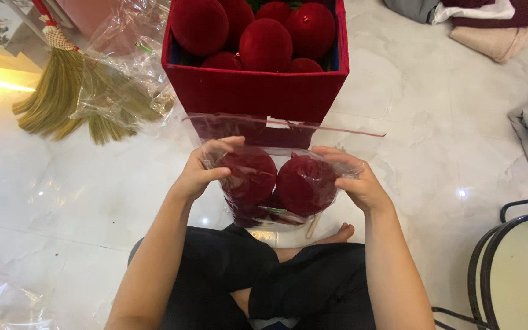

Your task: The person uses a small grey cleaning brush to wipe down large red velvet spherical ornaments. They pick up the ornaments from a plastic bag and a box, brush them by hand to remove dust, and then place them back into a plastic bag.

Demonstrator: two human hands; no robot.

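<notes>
Glossy white marble floor point(429, 122) is reflecting warm light at the left edge. A straw broom point(68, 98) is lying upper left, folded cloths point(490, 24) are resting upper right, and a black-framed chair point(514, 263) is standing lower right.

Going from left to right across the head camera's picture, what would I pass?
Straw broom → left hand → clear bag of red velvet balls → right hand → dark metal chair.
</notes>
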